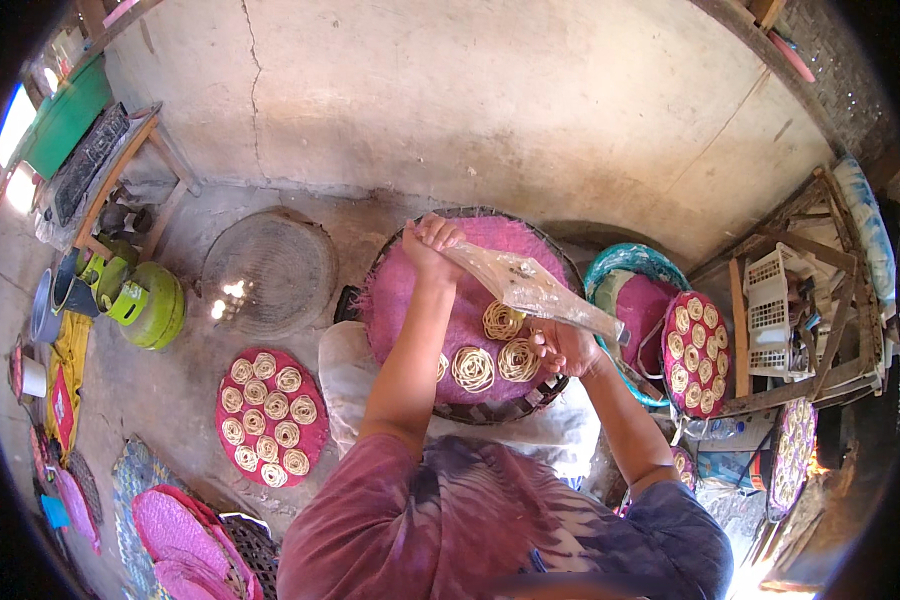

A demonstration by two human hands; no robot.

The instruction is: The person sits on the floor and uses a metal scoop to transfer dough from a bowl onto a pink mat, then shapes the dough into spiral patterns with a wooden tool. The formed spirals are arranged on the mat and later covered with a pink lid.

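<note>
My left hand (436, 244) is closed around one end of a clear plastic bag (529, 281) with pale smears on it. The bag slants down to the right, over a round woven tray covered with pink cloth (412, 315). My right hand (570, 349) is under the bag's lower part, palm up with curled fingers; the bag hides part of it, so its grip is unclear. Coiled nests of pale dough strands lie on the cloth: one (473, 369) near the front, another (519, 360) beside my right fingers, and a third (502, 321) partly under the bag.
Left on the floor lies a pink round mat (229, 427) bearing several nests, below a round woven disc (270, 262). A green gas cylinder (157, 311) stands farther left. To the right are a turquoise basin (622, 259), another loaded mat (707, 358) and a wooden rack (740, 330).
</note>
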